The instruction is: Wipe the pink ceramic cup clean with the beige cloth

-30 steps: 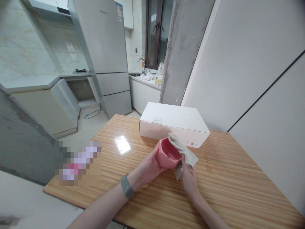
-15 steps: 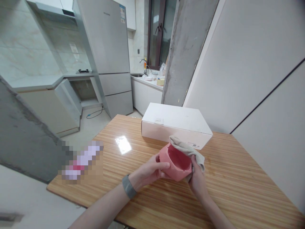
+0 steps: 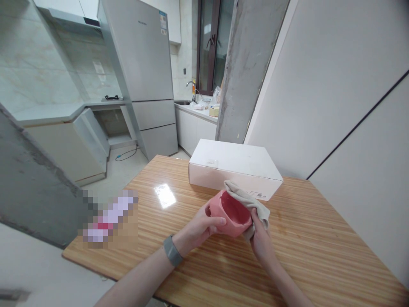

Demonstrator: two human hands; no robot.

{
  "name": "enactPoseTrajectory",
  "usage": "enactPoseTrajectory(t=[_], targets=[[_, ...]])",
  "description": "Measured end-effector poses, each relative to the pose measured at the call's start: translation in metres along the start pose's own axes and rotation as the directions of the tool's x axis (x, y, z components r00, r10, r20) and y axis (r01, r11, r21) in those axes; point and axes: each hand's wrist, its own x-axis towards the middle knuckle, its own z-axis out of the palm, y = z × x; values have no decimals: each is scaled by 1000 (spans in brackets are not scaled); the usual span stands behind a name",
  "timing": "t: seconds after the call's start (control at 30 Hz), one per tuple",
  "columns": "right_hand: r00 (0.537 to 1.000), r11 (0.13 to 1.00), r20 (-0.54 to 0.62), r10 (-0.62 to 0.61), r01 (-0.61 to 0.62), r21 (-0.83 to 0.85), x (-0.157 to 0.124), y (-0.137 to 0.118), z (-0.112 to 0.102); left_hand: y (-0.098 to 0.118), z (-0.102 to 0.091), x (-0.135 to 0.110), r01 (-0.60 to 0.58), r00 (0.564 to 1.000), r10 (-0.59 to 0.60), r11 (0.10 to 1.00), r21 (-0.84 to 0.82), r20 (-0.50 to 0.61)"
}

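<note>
A pink hollow container [image 3: 223,219] is held above the wooden table, its mouth tilted toward the right and toward me. My left hand [image 3: 206,221] grips its left side, thumb on the near wall and the other fingers partly hidden behind. In my right hand [image 3: 261,236] a folded light-grey cloth [image 3: 247,200] is pressed against the container's right side and drapes along the upper rim. The right thumb shows near the rim; the rest of those fingers are hidden by the cloth and container.
Behind my hands a white cardboard box [image 3: 234,160] lies on the wooden table [image 3: 306,238]. A blurred-out purple and pink item [image 3: 111,215] is at the table's left edge. Farther back are a fridge [image 3: 140,55], a sink counter [image 3: 196,117] and a concrete pillar [image 3: 239,72].
Both hands, with the container and the cloth, have shifted slightly left and a little upward. The cloth still lies against the container's right side.
</note>
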Motion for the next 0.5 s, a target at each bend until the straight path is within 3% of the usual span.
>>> enactPoseTrajectory(t=[0.27,0.5], targets=[[998,998,1,-58,58,-5,-4,-1,6,-1,4,1,-55,998,55,997,-46,-17],[1000,999,8,-8,8,-47,-21,4,16,-9,4,6,-181,974,160,976,-122,-163]])
